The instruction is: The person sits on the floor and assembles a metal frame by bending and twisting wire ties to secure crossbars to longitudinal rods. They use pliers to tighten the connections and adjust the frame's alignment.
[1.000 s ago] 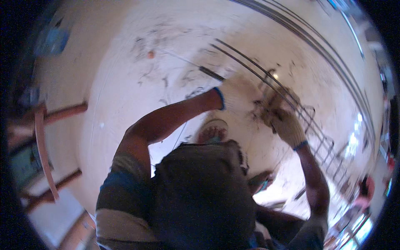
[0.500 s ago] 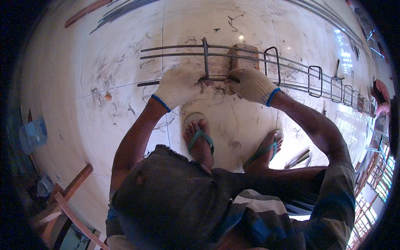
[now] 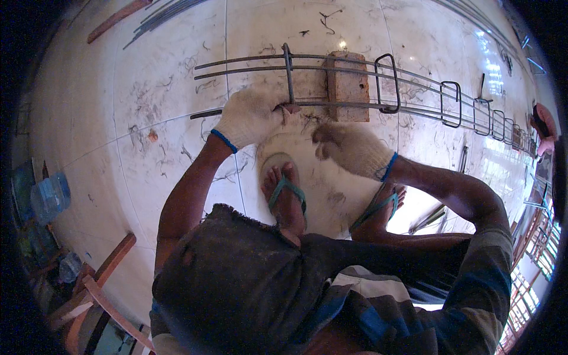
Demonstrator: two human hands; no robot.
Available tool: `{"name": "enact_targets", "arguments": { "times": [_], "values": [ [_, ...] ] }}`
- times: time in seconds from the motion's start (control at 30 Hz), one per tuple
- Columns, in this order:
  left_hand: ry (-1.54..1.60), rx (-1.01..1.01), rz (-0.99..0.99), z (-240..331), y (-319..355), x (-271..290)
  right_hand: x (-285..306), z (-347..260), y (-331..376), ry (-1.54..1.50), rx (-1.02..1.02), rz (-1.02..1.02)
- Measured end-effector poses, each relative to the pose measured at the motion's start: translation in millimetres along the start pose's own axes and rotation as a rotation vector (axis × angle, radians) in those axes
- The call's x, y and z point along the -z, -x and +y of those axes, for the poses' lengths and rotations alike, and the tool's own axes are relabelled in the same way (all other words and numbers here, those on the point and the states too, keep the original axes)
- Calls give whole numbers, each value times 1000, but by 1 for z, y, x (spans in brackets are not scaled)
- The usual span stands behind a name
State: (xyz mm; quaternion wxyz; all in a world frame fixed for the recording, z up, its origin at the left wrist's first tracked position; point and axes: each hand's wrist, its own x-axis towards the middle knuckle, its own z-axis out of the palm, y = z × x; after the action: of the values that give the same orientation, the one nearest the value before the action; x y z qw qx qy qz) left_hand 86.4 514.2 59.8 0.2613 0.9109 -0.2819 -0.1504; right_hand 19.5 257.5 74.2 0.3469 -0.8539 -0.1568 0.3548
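Note:
A long cage of steel rebar (image 3: 236, 69) runs from the centre toward the far right, its rods joined by square stirrups. My left hand (image 3: 248, 118), in a white knit glove, is closed around the lower rod near its left end. Its fingertips meet the lower corner of the first stirrup (image 3: 289, 77), partly hiding that joint. Gloved as well, my right hand (image 3: 355, 149) is off the cage, below the brick (image 3: 350, 89) under the rods. Its fingers are curled; whatever they hold, if anything, cannot be made out.
More stirrups (image 3: 387, 83) stand along the cage. Loose rods (image 3: 165, 18) lie at the far left, and bits of wire (image 3: 326, 23) litter the tiled floor. A wooden frame (image 3: 106, 266) stands at the near left. Another person's arm (image 3: 545, 145) shows at the far right.
My right hand has drawn back from the lower rod, toward me. My left hand stays at the stirrup corner. The whole view has shifted slightly.

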Motion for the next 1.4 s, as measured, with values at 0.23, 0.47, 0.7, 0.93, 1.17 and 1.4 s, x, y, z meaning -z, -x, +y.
{"name": "enact_targets", "arguments": {
  "times": [0.23,0.47,0.7,0.93,1.17,1.4],
  "values": [
    [106,178,23,4,-1,2,-43,20,-54,229,301,-431],
    [165,243,104,4,1,0,-33,12,-96,610,602,-44],
    [96,269,49,13,0,2,-31,-3,-79,323,219,-18],
    [101,255,131,9,2,-5,-30,-18,-72,119,48,182],
    [104,232,199,7,5,-12,-35,-17,-67,-35,19,252],
    [80,226,287,16,8,-19,-2,-23,-25,334,62,179]
  ]
}}
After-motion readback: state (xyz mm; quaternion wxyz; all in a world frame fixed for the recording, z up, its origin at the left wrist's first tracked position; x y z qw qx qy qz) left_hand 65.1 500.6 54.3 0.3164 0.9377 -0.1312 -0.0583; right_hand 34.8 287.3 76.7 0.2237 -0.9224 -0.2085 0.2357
